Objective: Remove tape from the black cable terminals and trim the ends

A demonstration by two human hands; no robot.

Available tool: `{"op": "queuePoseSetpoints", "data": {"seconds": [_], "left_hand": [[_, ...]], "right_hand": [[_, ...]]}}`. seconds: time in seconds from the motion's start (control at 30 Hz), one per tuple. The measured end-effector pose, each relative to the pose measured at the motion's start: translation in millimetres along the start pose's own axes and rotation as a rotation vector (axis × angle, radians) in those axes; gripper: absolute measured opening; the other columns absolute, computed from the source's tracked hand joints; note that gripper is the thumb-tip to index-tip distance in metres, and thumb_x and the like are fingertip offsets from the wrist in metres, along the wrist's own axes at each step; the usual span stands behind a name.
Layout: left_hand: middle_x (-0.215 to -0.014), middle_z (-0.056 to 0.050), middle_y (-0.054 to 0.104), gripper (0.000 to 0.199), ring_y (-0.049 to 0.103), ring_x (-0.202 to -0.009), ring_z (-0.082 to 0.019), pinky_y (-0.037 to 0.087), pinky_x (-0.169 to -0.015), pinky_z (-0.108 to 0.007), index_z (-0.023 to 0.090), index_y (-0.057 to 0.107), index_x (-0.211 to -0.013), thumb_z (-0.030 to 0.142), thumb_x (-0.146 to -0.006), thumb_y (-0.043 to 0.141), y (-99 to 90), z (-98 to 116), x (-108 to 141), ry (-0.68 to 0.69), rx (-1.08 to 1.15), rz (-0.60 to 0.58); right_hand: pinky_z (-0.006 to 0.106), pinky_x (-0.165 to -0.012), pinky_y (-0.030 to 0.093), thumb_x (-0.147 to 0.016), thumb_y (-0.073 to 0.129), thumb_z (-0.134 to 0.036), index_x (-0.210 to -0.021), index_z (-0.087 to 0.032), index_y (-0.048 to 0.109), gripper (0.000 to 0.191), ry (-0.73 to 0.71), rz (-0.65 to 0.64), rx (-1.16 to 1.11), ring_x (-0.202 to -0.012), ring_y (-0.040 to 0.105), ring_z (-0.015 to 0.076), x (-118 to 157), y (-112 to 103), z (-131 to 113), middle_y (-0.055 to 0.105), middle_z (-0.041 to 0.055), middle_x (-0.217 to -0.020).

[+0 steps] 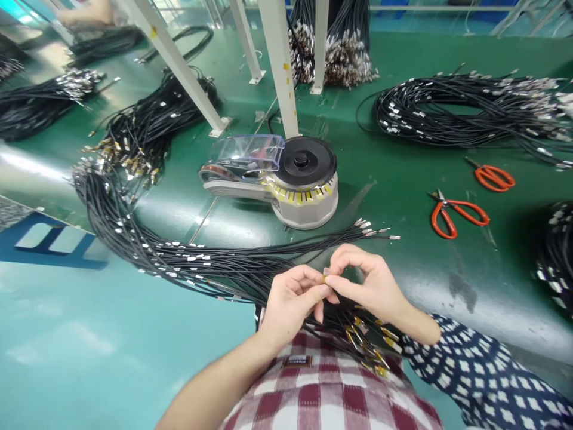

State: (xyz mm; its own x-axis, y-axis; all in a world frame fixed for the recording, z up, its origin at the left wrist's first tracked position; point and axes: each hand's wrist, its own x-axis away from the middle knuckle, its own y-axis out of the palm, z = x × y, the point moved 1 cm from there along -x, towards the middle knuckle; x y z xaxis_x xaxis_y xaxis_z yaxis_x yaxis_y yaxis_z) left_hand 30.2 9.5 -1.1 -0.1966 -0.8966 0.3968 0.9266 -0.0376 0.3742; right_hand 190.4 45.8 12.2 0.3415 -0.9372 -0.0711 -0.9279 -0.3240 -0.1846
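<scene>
Both hands meet above my lap at the end of a black cable with a small piece of yellow tape (324,278) around it. My left hand (293,301) is closed, thumb and fingers pinching the cable just below the tape. From the other side, my right hand (373,286) pinches at the tape with thumb and forefinger. A long bundle of black cables (197,260) with white labels runs from the left under my hands. Cable ends wrapped in yellow tape (380,340) lie against my checked apron (308,394). Beyond the hands stands a round tape dispenser (304,206) with yellow strips around its rim.
Orange-handled cutters (459,212) and a second orange-handled pair (493,178) lie to the right on the green table (394,179). A cable coil (452,113) sits behind them. White posts (280,65) rise near the dispenser. Another person's arm (87,15) shows at the upper left.
</scene>
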Motion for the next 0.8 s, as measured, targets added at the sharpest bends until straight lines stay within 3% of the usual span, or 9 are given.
{"op": "queuePoseSetpoints", "data": {"seconds": [0.13,0.23,0.47,0.57,0.67,0.73,0.8], "left_hand": [[-0.066,-0.008,0.075,0.026,0.053,-0.035,-0.007,0.024,-0.035,-0.015,0.012,0.061,-0.075,0.033,-0.079,0.077,-4.6,-3.1,-2.1,-0.039,0.022,-0.047],[-0.064,-0.008,0.075,0.029,0.053,-0.033,-0.007,0.025,-0.035,-0.015,0.013,0.060,-0.074,0.035,-0.077,0.078,-7.3,-2.6,-5.5,-0.069,0.062,-0.072],[-0.058,-0.003,0.070,0.030,0.045,-0.030,-0.004,0.023,-0.033,-0.016,0.012,0.064,-0.076,0.039,-0.076,0.078,-22.6,-5.6,-17.4,-0.186,0.147,-0.217],[-0.058,-0.003,0.069,0.028,0.045,-0.031,-0.005,0.026,-0.034,-0.017,0.013,0.065,-0.078,0.038,-0.078,0.076,-21.2,-10.4,-12.6,-0.177,0.077,-0.245],[-0.072,-0.005,0.072,0.013,0.057,-0.051,-0.009,0.043,-0.049,-0.019,0.014,0.067,-0.076,0.026,-0.082,0.071,-9.9,-11.6,-1.7,-0.024,-0.285,-0.275],[-0.092,-0.008,0.072,0.004,0.064,-0.079,-0.015,0.050,-0.067,-0.023,0.016,0.072,-0.083,0.019,-0.080,0.072,-0.8,-7.3,3.3,0.113,-0.537,-0.444],[-0.106,-0.008,0.069,0.029,0.062,-0.083,-0.015,0.050,-0.068,-0.024,0.018,0.072,-0.103,0.020,-0.075,0.078,3.1,0.8,1.5,0.125,-0.640,-0.599]], "right_hand": [[0.031,-0.073,0.047,-0.080,0.075,-0.027,-0.079,-0.020,0.071,0.008,0.029,-0.108,-0.133,-0.077,0.061,0.0162,-11.7,-4.5,14.2,0.066,0.0023,-0.081],[0.030,-0.074,0.048,-0.082,0.075,-0.026,-0.076,-0.019,0.072,0.010,0.014,-0.171,-0.125,-0.078,0.062,0.0158,-18.6,-5.2,16.4,0.065,0.0026,-0.081],[0.033,-0.079,0.048,-0.090,0.065,-0.018,-0.079,-0.020,0.071,0.012,-0.172,-0.159,0.158,-0.083,0.062,0.0170,-19.6,-4.0,9.9,0.066,0.0032,-0.084],[0.036,-0.083,0.047,-0.091,0.064,-0.020,-0.086,-0.022,0.072,0.009,-0.253,-0.036,0.384,-0.087,0.062,0.0190,-20.4,-19.9,15.6,0.069,0.0038,-0.089],[0.036,-0.084,0.050,-0.091,0.065,-0.023,-0.089,-0.023,0.071,0.007,-0.216,0.219,0.469,-0.089,0.064,0.0200,-21.5,-52.0,24.7,0.069,0.0045,-0.092],[0.036,-0.083,0.051,-0.091,0.065,-0.024,-0.090,-0.023,0.071,0.007,-0.178,0.335,0.510,-0.089,0.064,0.0202,-19.5,-74.4,30.9,0.068,0.0045,-0.092],[0.036,-0.083,0.051,-0.090,0.065,-0.024,-0.091,-0.023,0.071,0.007,-0.150,0.380,0.567,-0.089,0.064,0.0203,-14.7,-91.1,37.5,0.067,0.0045,-0.093]]}}
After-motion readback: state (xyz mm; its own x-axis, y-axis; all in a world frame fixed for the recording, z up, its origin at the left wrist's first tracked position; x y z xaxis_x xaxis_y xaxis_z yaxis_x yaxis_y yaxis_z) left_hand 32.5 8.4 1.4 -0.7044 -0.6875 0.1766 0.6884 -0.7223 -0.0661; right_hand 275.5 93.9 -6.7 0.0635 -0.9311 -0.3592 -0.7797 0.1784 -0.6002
